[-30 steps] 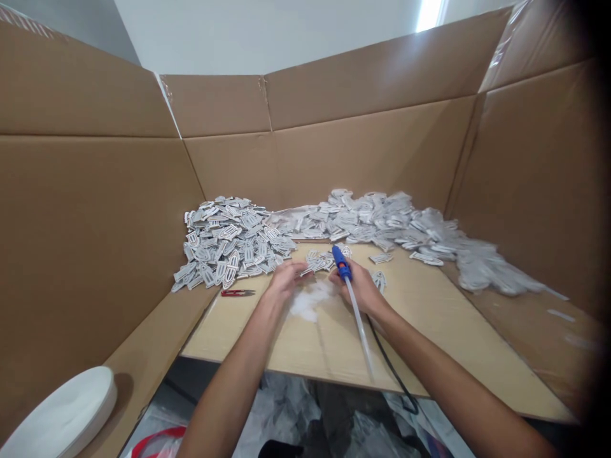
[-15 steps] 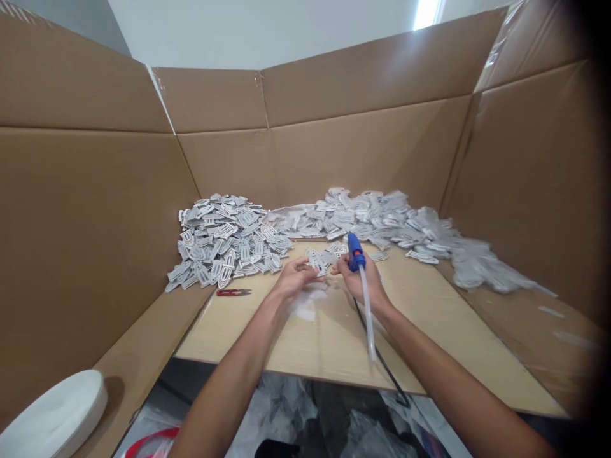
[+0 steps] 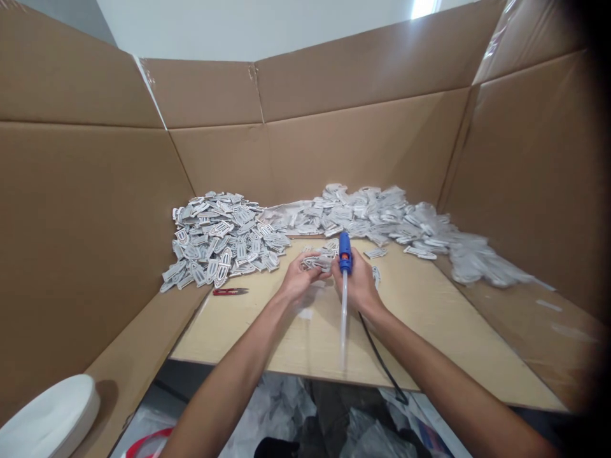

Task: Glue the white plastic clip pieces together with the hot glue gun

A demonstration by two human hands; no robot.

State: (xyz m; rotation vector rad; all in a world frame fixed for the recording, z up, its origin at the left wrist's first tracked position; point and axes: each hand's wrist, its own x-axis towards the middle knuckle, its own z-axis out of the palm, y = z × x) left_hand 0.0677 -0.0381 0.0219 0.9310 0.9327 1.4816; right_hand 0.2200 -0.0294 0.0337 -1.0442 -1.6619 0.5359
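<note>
Blue plastic glue gun [image 3: 344, 248] closed in right hand [image 3: 359, 280], nozzle toward far side. Translucent glue stick [image 3: 344, 318] out the back, toward near edge of pale wooden board [image 3: 238, 337]. In left hand [image 3: 296, 280], pinched between thumb and fingers: small flat grey-white slotted piece [image 3: 317, 261], around centre of board, near right fingertips. Can't tell whether right fingertips touch it, or exact count in left hand.

Judging handling: piece likely light, fairly stiff, thin across slots. Hold by outer rim, don't squeeze the middle. Gun likely light too, but back-heavy with that stick; take by grip, well clear of nozzle, possibly hot. Assume some drag from black cable [image 3: 382, 362] running to near edge under right forearm.

Just beyond hands, few more slotted pieces [image 3: 330, 245]; off to right, one loose piece [image 3: 375, 252]. Far left, big loose heap [image 3: 224, 235], likely to slide if bumped. Far right, pile in clear plastic [image 3: 372, 213], probably slippery. Left, red-handled snips [image 3: 230, 291], beside left arm's path. Around it all, brown cardboard walls [image 3: 205, 159], limiting far and sideways reach.
</note>
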